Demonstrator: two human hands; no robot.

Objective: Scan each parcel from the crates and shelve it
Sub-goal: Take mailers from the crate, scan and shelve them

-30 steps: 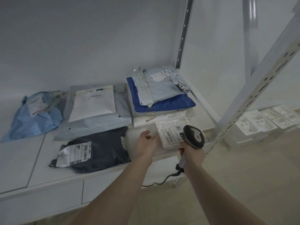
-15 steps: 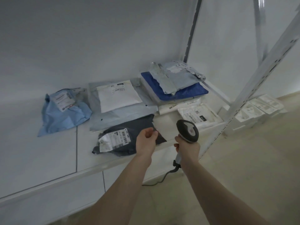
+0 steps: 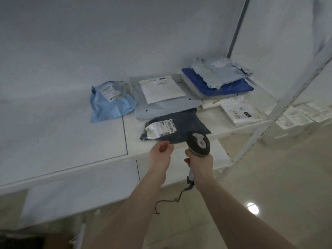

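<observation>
- Shelf (image 3: 62,141) of a white metal rack, seen from above by the head camera; several scanned-looking parcels are laid out on its right half, while its left half is bare.
- Dark parcel (image 3: 181,126) is placed at the front edge, its white barcode label turned upward; just behind it a white envelope (image 3: 161,88) is stacked on a grey bag (image 3: 165,106).
- Light blue bag (image 3: 111,103) is set apart to the left; a pile topped by a pale bag over a blue parcel (image 3: 226,85) is kept at the back right, and a flat white packet (image 3: 240,113) is placed in front of that pile.
- Left hand (image 3: 159,156) is held just before the shelf edge with fingers loosely curled; nothing is seen in its grasp, and whether the dark parcel's edge is touched cannot be told.
- Right hand (image 3: 199,161) is closed round the handle of a corded scanner (image 3: 199,143), whose head is raised near the dark parcel's right corner.
- Progress is judged as partial: at least seven parcels are already shelved, and no parcel is being carried.
- Crates are not shown, so the number of parcels left cannot be told; fetching the next one is judged to be the step ahead.
</observation>
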